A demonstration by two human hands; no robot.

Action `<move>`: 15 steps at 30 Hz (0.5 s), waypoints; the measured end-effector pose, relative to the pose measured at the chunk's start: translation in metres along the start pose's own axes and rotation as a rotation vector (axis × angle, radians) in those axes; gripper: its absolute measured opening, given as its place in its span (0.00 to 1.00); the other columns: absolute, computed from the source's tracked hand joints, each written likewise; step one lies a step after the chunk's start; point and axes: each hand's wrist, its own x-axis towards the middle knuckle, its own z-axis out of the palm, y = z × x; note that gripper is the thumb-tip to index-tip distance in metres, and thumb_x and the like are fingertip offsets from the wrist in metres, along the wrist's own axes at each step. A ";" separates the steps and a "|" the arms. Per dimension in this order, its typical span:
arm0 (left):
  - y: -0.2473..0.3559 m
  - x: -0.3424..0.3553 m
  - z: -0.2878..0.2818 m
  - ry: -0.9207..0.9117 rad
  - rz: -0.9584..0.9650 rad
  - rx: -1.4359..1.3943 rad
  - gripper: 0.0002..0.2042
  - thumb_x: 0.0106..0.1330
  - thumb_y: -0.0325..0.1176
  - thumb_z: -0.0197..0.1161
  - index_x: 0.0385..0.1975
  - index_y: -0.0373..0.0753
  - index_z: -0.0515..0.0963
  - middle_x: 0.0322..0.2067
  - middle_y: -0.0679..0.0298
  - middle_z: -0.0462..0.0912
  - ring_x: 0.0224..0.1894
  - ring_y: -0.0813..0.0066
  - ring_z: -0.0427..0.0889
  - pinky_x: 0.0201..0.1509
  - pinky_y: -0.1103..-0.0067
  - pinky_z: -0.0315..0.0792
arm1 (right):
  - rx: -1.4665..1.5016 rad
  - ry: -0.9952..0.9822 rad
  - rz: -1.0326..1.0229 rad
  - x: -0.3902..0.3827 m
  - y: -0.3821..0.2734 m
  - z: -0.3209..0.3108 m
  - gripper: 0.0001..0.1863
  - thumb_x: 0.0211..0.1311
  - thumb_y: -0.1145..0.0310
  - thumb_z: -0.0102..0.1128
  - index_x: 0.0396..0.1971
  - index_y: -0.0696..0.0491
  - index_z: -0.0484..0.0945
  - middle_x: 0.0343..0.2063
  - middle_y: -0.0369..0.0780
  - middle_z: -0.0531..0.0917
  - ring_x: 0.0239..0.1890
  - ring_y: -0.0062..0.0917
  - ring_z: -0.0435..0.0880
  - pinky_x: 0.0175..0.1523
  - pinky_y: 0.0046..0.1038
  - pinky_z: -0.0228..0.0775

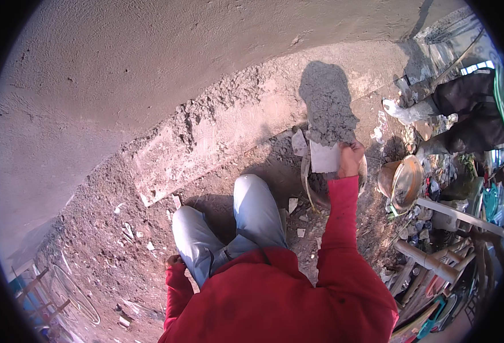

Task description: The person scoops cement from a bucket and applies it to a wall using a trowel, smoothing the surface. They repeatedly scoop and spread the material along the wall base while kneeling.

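My right hand (pixel 350 155) is closed on the right edge of a flat white rectangular piece (pixel 324 158), perhaps a scraper or tile. Its far edge meets a patch of wet grey mortar (pixel 327 103). Below the piece stands a round bucket (pixel 306 182), partly hidden by my forearm and the white piece. Beside my left knee hangs my left hand (pixel 175 260), small and in shadow; its fingers do not show clearly. A long pale board (pixel 206 154) lies along the foot of the wall, with crumbly mortar on its far edge.
A plastered wall (pixel 120 68) runs across the far side. At the right stands another person in dark trousers and muddy boots (pixel 400 111). Near them a second bucket (pixel 384 178) lies tipped. Wood, a metal bar (pixel 463 217) and debris crowd the right; a looped hose (pixel 72 297) lies lower left.
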 end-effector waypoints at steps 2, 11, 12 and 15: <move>-0.014 0.011 0.005 0.069 0.097 0.119 0.11 0.61 0.27 0.58 0.41 0.29 0.77 0.30 0.52 0.83 0.30 0.65 0.83 0.32 0.73 0.79 | -0.267 0.083 -0.026 -0.013 0.017 -0.062 0.07 0.49 0.78 0.59 0.30 0.60 0.79 0.27 0.39 0.82 0.28 0.20 0.78 0.34 0.24 0.67; 0.077 -0.017 0.034 0.326 0.088 0.406 0.10 0.52 0.30 0.63 0.34 0.39 0.81 0.31 0.56 0.85 0.34 0.61 0.84 0.40 0.69 0.77 | -1.568 0.152 0.062 -0.096 -0.014 -0.095 0.15 0.50 0.65 0.58 0.38 0.54 0.78 0.31 0.50 0.83 0.38 0.43 0.83 0.44 0.41 0.74; 0.072 -0.024 0.028 0.335 0.072 0.434 0.10 0.52 0.30 0.63 0.35 0.39 0.81 0.31 0.56 0.85 0.34 0.60 0.84 0.41 0.69 0.77 | -1.559 0.176 0.035 -0.096 -0.013 -0.095 0.15 0.50 0.64 0.58 0.37 0.54 0.78 0.30 0.50 0.83 0.37 0.43 0.83 0.44 0.41 0.74; 0.064 -0.020 0.023 0.315 0.081 0.434 0.12 0.57 0.38 0.62 0.37 0.39 0.81 0.34 0.53 0.84 0.38 0.58 0.83 0.45 0.68 0.75 | -1.450 0.328 -0.078 -0.083 -0.013 -0.095 0.14 0.52 0.62 0.58 0.36 0.55 0.78 0.27 0.49 0.83 0.34 0.44 0.83 0.42 0.40 0.74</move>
